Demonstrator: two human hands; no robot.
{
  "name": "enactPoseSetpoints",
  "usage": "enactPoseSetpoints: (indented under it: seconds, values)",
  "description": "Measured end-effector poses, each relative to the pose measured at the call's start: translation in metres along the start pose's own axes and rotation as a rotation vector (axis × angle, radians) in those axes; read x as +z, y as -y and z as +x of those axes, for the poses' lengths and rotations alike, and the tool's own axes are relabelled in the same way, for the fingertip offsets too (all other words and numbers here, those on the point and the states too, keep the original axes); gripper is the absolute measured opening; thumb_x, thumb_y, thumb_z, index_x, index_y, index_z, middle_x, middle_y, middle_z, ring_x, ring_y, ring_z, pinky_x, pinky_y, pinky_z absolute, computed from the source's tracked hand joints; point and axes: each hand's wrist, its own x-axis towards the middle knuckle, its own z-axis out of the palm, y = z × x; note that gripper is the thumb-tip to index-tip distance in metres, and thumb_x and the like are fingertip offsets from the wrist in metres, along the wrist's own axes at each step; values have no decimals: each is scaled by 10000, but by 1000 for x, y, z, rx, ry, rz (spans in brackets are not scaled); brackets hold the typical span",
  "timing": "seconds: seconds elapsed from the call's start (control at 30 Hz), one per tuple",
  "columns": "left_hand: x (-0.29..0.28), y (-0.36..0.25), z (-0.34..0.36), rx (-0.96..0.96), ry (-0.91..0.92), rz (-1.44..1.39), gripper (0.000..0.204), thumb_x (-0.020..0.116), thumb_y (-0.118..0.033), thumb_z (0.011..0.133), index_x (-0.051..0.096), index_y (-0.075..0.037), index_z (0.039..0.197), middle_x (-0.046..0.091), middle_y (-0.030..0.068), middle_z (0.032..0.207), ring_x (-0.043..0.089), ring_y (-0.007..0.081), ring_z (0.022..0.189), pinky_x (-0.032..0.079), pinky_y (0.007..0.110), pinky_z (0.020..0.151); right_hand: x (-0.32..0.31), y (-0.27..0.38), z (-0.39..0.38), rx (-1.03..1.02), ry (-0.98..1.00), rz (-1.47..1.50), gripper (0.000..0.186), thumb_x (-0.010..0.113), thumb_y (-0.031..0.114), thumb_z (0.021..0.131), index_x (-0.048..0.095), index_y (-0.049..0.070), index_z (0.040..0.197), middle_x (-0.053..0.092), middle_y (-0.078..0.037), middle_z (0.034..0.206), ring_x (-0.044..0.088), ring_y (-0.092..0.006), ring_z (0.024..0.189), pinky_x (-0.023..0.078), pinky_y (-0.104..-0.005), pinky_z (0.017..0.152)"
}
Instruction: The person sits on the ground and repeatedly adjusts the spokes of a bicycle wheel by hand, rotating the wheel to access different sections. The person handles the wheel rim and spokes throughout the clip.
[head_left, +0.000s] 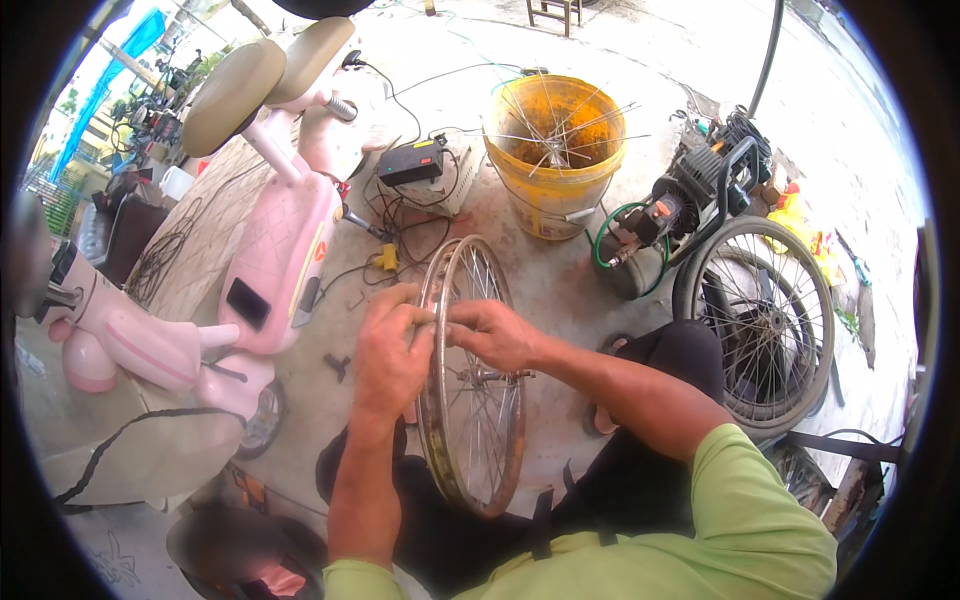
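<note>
A spoked bicycle wheel with a scuffed metal rim [432, 440] stands upright between my bent legs. My left hand [390, 355] is on the upper left of the rim, its thumb and fingers closed on it. My right hand [492, 330] is at the same height on the right, fingers curled inward against the rim among the spokes; their tips are partly hidden. The axle [505, 376] shows just below my right hand.
A pink scooter [275, 260] is at left, a black box [410, 162] with cables ahead. A yellow bucket [550, 200] holds loose spokes. At right are a compressor [680, 190] and a tyred wheel [775, 320]. A blurred dark shape [225, 550] sits at lower left.
</note>
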Motion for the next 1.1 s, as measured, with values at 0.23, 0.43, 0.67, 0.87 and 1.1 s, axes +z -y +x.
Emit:
enactPoseSetpoints:
  seconds: [0.23, 0.43, 0.67, 0.87, 1.1]
  values:
    - [3, 4, -1, -38, 21, -138, 123, 717, 45, 863, 718, 12, 981, 673, 202, 1350, 653, 356, 1244, 517, 423, 1055, 8, 13, -6, -110, -130, -287, 269, 727, 261, 1023, 744, 1, 1093, 713, -172, 896, 687, -340, 821, 540, -444, 745]
    - [4, -3, 0, 18, -26, -24, 132, 726, 23, 862, 729, 9, 994, 680, 207, 1334, 651, 370, 1241, 515, 433, 1058, 12, 10, -11, -196, -219, -301, 263, 735, 233, 1010, 728, -16, 1094, 698, -182, 899, 684, -355, 836, 540, -450, 757]
    - [0, -2, 0, 24, -25, 20, 134, 736, 5, 850, 723, 12, 983, 696, 190, 1286, 668, 366, 1190, 521, 433, 1045, -4, 2, 2, -3, 52, -37, 323, 685, 280, 1058, 734, -15, 1179, 751, -156, 996, 719, -282, 928, 563, -411, 826]
    - [1, -4, 1, -55, 12, -153, 114, 709, 15, 869, 738, 7, 979, 725, 165, 1244, 669, 344, 1196, 528, 420, 1033, 3, 6, -3, -121, -65, -235, 295, 717, 268, 1032, 739, -14, 1120, 728, -183, 949, 707, -347, 883, 552, -434, 778]
    - [1, -2, 1, 29, -2, -80, 136, 709, 7, 861, 745, 1, 992, 722, 163, 1252, 662, 356, 1204, 525, 435, 1045, 11, 10, -10, -174, -197, -293, 264, 728, 247, 1015, 729, -4, 1095, 703, -189, 913, 681, -378, 847, 535, -457, 748]
